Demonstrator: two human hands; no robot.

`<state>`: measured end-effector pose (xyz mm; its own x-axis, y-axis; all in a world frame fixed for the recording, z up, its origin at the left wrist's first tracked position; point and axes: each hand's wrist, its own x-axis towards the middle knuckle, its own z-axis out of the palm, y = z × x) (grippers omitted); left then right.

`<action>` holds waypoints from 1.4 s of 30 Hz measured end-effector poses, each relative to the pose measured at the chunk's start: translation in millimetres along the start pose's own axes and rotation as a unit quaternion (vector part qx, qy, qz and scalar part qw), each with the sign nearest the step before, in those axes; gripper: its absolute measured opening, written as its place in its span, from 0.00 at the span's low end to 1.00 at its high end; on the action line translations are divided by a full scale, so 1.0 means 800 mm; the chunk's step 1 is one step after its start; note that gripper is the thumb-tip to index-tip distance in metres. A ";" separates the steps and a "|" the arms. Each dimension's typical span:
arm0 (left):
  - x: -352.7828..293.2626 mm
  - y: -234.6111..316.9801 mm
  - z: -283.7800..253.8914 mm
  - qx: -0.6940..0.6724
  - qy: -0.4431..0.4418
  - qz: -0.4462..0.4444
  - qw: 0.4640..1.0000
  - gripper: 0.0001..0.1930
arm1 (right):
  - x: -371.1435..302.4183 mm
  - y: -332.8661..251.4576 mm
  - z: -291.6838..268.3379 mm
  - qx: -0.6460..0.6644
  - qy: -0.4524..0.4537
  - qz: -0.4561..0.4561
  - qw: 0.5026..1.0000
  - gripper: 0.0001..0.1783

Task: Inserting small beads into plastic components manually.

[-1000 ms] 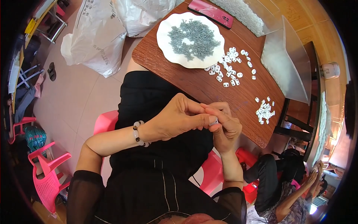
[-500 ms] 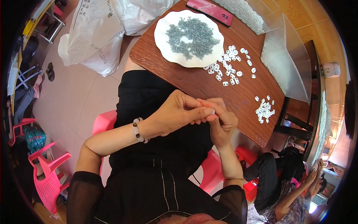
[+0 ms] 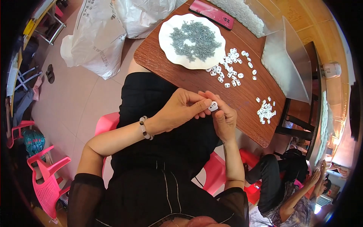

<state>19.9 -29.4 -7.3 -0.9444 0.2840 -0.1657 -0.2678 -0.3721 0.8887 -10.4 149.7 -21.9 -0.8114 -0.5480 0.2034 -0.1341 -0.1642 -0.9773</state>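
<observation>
A small, white, 2-holed, apparently plastic piece (image 3: 214,106) is pinched above the lap by the left hand (image 3: 176,109), seemingly so that its holes are left exposed; the right hand (image 3: 227,126) is curled beside it, though whether it grips cannot be told. Small grey metallic screws (image 3: 206,41) are gathered on a white, scalloped plate (image 3: 165,47), presumably against scattering.

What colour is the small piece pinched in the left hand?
White; the small piece shows best in the head view.

We count one plate (image 3: 165,43), one phone (image 3: 211,14), two big white bags (image 3: 100,41), two heaps of white bits (image 3: 266,112) and one held white bit (image 3: 214,106). The screws (image 3: 204,39) are too many for us to count.
</observation>
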 end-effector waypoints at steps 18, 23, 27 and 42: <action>-0.002 -0.005 -0.003 0.029 0.001 0.009 1.000 0.13 | 0.000 0.006 -0.003 -0.008 0.000 0.009 1.000 0.27; -0.002 -0.006 -0.002 0.010 0.006 0.013 1.000 0.14 | 0.000 0.005 0.001 -0.012 0.011 0.017 1.000 0.26; -0.001 -0.006 -0.002 0.016 0.009 0.016 1.000 0.15 | 0.001 0.005 0.000 -0.004 0.007 0.015 1.000 0.28; -0.003 -0.009 0.001 -0.015 0.045 0.013 0.999 0.12 | -0.001 -0.014 0.007 0.072 0.017 0.071 0.995 0.28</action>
<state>24.1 -26.6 -13.1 -0.9643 0.1931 -0.1810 -0.2463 -0.4046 0.8807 -4.9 147.1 -10.4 -0.8350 -0.5470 0.0594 0.0647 -0.2048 -0.9767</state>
